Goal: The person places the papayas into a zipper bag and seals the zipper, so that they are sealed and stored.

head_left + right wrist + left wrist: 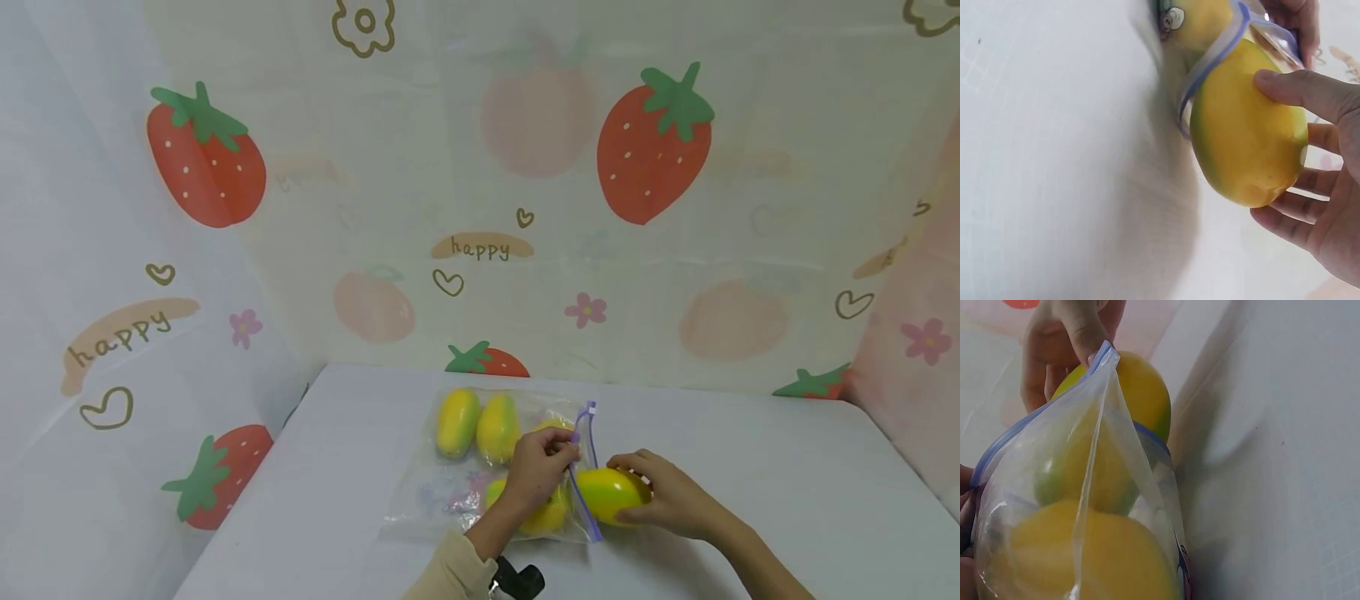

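A clear zip bag (420, 492) with a purple zip edge lies on the table, several yellow-green mangoes (458, 423) inside it. My left hand (538, 467) reaches across the bag and pinches the zip edge at its mouth. At the right, my right hand (671, 496) grips another mango (609, 497) with thumb and fingers around it. That mango's left end sits in the bag's mouth. In the right wrist view, the purple zip edge (1213, 56) runs along the held mango. The left wrist view shows a mango (1085, 556) through the clear plastic.
A white cloth covers the table (322, 483). A black object (519, 578) shows at the bottom beside the left sleeve. Behind the table hangs a curtain (420, 167) printed with strawberries, hearts and flowers.
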A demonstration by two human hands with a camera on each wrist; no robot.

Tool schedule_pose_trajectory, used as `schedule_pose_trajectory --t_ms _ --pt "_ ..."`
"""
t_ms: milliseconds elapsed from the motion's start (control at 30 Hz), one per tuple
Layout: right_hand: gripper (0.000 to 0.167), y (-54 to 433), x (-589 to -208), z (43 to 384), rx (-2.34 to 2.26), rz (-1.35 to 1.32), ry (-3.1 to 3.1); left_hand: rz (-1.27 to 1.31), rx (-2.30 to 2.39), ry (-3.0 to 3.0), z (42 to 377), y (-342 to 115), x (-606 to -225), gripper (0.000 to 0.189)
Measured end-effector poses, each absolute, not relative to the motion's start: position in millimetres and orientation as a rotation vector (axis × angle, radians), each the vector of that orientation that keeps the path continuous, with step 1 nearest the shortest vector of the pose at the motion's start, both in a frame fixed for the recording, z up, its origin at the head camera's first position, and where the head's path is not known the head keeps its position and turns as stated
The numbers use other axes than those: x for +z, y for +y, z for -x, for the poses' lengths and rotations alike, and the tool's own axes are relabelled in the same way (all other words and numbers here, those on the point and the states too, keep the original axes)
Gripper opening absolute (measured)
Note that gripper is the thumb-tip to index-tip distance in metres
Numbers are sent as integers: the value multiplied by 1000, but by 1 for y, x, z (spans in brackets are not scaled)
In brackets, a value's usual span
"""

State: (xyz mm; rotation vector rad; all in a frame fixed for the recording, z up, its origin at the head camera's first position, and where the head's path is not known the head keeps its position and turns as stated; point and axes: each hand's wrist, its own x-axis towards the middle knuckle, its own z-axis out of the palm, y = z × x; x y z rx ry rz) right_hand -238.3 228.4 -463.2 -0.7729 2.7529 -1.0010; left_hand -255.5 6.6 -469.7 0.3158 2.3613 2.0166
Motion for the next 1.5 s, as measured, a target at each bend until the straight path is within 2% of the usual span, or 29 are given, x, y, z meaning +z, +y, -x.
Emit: schedule_pose_trajectory --t_ms 400,667,900,1233,1500 --pt "62 204 -476 246 -1039 783 2800 -360 2023 2417 254 5 -468 21" --pt "67 206 -478 245 -1327 743 2551 -338 2043 2398 254 5 -469 21" --pt "55 210 -481 246 -1460 568 2343 -328 2026 2403 254 5 -469 20" --pt "39 212 -488 245 -1457 434 2448 -314 2017 2413 254 6 -471 21" --pt "33 204 -488 241 -1505 515 2406 -336 2017 2415 254 6 -471 21"
